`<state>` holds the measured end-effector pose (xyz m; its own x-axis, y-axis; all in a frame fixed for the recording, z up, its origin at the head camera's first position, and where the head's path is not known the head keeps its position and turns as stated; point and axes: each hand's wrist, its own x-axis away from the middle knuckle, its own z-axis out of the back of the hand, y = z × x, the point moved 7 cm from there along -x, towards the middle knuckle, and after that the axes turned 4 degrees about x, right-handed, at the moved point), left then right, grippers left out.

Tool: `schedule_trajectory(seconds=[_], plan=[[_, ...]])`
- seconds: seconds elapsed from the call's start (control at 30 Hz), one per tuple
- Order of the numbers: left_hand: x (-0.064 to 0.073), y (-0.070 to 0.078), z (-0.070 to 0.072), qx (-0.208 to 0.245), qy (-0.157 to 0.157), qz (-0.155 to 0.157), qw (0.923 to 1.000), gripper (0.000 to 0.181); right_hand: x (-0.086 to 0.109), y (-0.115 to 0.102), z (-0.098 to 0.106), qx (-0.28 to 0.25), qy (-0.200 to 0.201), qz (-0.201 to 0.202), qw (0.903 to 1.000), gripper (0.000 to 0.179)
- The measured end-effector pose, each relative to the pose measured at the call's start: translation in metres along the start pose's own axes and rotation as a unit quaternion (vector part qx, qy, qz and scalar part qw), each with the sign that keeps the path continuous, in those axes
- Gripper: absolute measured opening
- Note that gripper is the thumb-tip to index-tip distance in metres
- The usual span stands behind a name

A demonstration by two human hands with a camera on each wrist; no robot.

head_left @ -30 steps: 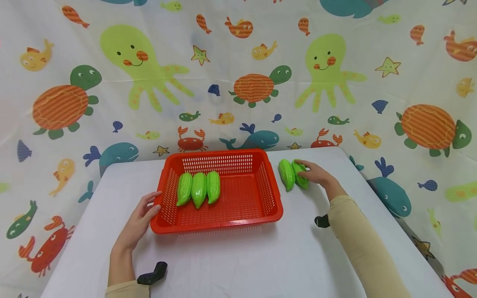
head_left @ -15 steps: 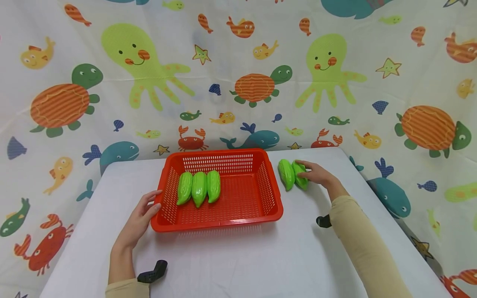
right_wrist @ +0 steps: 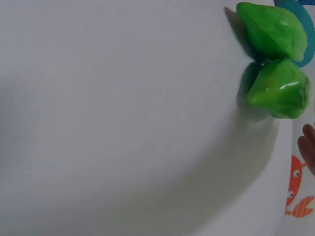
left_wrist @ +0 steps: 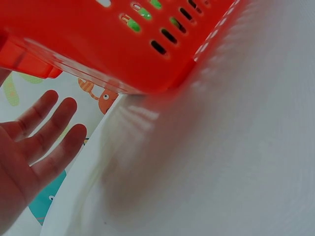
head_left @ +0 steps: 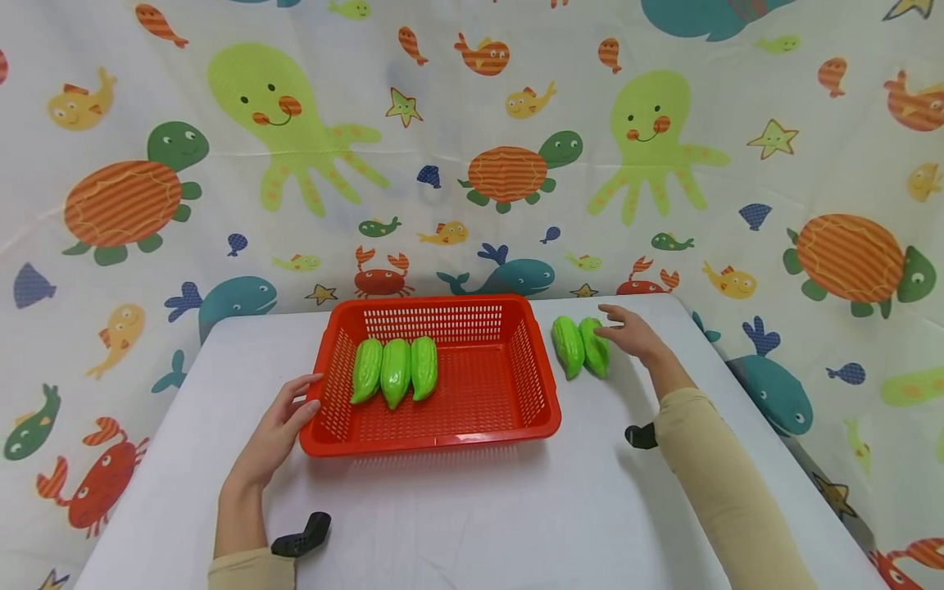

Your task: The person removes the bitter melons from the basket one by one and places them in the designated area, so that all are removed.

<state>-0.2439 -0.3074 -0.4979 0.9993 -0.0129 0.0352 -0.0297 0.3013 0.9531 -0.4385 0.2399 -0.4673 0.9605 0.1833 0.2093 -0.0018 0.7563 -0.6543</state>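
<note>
My left hand (head_left: 271, 436) rests at the left rim of a red plastic basket (head_left: 487, 438), thumb and forefinger touching it. In the left wrist view, other fingers (left_wrist: 59, 125) extend straight beneath the basket's rim. Three glossy green bitter melons (head_left: 395, 373) lie side by side in the basket's left half. Two more bitter melons stand out on the table right of the basket: a left one (head_left: 568, 347) and a right one (head_left: 594, 351). Just beside the right one hovers my right hand (head_left: 636, 334), its fingers spread and holding nothing. In the right wrist view only its fingertips (right_wrist: 307, 145) show.
A white table (head_left: 472, 524) carries the basket and the loose melons. Behind it hangs a curtain (head_left: 457, 106) printed with sea animals. Black wrist devices (head_left: 302, 537) are worn on both arms.
My right hand has drawn slightly up and right, off the right-hand bitter melon, and its fingers have spread. The left hand, basket and melons stay put.
</note>
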Motion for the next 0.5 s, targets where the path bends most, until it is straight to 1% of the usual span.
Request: schedule_trajectory(seconds=[0.1,0.23,0.37,0.5], plan=[[0.0,0.0,0.0,0.0,0.0,0.0,1.0,0.059,0.001,-0.009,0.011,-0.027,0.049,-0.009,0.9984,0.062],[0.0,0.0,0.0,0.004,-0.001,0.001,1.0,0.058,0.002,-0.024,0.022,-0.066,0.101,-0.015,0.9925,0.062],[0.0,-0.001,0.0,0.004,-0.001,0.003,1.0,0.058,0.006,-0.045,0.027,-0.099,0.124,-0.008,0.9872,0.062],[0.001,-0.001,0.0,0.003,-0.001,0.002,1.0,0.057,0.009,-0.068,0.027,-0.133,0.135,0.003,0.9819,0.064]])
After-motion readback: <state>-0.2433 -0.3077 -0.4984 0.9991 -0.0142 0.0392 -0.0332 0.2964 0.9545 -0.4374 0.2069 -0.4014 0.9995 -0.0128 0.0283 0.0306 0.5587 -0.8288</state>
